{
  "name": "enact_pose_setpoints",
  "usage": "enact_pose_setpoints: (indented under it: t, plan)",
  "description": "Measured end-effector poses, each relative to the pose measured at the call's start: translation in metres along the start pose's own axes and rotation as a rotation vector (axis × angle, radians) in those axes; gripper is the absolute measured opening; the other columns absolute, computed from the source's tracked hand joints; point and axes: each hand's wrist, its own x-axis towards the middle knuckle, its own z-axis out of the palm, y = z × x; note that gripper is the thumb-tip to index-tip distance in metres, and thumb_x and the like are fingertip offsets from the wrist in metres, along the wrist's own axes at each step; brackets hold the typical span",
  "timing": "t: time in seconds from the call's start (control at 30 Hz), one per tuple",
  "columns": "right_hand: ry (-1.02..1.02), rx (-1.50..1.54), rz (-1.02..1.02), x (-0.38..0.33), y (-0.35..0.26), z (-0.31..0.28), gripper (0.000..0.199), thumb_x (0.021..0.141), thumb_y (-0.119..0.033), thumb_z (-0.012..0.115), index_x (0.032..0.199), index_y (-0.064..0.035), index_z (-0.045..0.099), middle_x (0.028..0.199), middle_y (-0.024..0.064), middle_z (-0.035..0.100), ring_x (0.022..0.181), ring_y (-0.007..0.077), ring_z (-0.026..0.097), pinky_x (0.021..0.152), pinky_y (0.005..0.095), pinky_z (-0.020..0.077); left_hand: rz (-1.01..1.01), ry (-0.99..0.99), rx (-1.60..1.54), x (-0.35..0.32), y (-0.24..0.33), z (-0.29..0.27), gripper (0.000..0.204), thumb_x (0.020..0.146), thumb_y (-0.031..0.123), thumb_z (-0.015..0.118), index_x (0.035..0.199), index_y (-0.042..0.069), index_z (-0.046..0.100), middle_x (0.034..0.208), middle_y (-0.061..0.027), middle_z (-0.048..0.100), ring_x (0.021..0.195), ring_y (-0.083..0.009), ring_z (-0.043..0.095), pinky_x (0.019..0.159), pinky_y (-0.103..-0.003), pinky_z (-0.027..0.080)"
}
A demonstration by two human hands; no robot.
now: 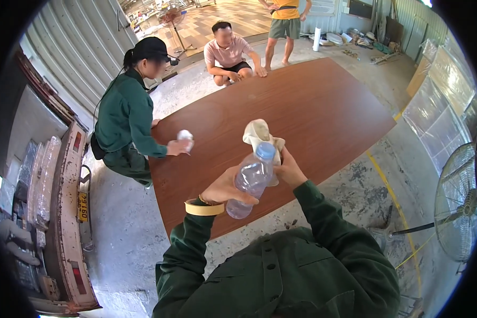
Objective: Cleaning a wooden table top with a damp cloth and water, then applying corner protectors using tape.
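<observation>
My left hand (pixel 223 185) is wrapped round a clear plastic bottle (pixel 252 179) with a blue cap, held tilted in front of my chest. Just right of the bottle's neck, my right hand (pixel 290 168) grips a cream cloth (pixel 257 132), which bunches up behind the cap. The bottle hides part of the cloth and some of the right fingers. Beneath both hands lies a large brown wood-grain panel (pixel 222 124). At its left side a co-worker in green (pixel 124 116) presses a white wad (pixel 185 137) onto the surface.
A person in a pink shirt (pixel 229 53) squats at the far edge, one hand on the panel; another person (pixel 285 26) stands behind. At right are a standing fan (pixel 464 204) and plastic-wrapped sheets (pixel 442 100). A truck's rear (pixel 71 212) is on the left.
</observation>
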Motion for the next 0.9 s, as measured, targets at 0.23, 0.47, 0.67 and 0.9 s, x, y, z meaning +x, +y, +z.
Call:
enact_pose_setpoints:
  t: [0.23, 0.47, 0.67, 0.9]
  plan:
    - [-0.015, 0.718, 0.354, -0.01, -0.003, -0.079, 0.038, 0.074, 0.002, 0.051, 0.112, 0.003, 0.049, 0.103, 0.0115, 0.057, 0.093, 0.0221, 0.057, 0.079, 0.0334, 0.0478, 0.051, 0.103, -0.173, 0.026, -0.005, 0.017, 0.055, 0.058, 0.001, 0.073, 0.108, 0.002, 0.05, 0.091, -0.0081, 0.06, 0.086, -0.0181, 0.058, 0.079, -0.033, 0.045]
    - [0.235, 0.209, 0.047, -0.013, -0.016, -0.086, 0.048, 0.08, 0.001, 0.049, 0.127, 0.0001, 0.039, 0.108, 0.011, 0.056, 0.094, 0.0172, 0.055, 0.082, 0.0303, 0.0455, 0.08, 0.217, -0.241, 0.039, -0.009, 0.045, 0.055, 0.06, 0.002, 0.071, 0.109, 0.001, 0.049, 0.092, -0.0092, 0.06, 0.085, -0.0197, 0.058, 0.078, -0.033, 0.045]
    - [-0.004, 0.097, -0.121, -0.009, -0.021, -0.117, 0.04, 0.08, 0.004, 0.051, 0.12, -0.0045, 0.051, 0.112, 0.0048, 0.055, 0.095, 0.0122, 0.054, 0.085, 0.0252, 0.0412, 0.036, 0.357, -0.195, 0.041, -0.011, 0.049, 0.05, 0.061, 0.006, 0.071, 0.106, 0.0, 0.051, 0.088, -0.0085, 0.061, 0.082, -0.0179, 0.058, 0.075, -0.031, 0.046]
    - [0.082, 0.482, 0.122, -0.01, -0.037, -0.129, 0.039, 0.082, 0.0, 0.055, 0.12, -0.0052, 0.049, 0.103, 0.0055, 0.058, 0.092, 0.0127, 0.055, 0.079, 0.0249, 0.0456, 0.0, 0.321, -0.194, 0.044, -0.008, 0.055, 0.053, 0.059, 0.007, 0.072, 0.107, 0.001, 0.05, 0.091, -0.0093, 0.06, 0.082, -0.0186, 0.058, 0.075, -0.031, 0.046]
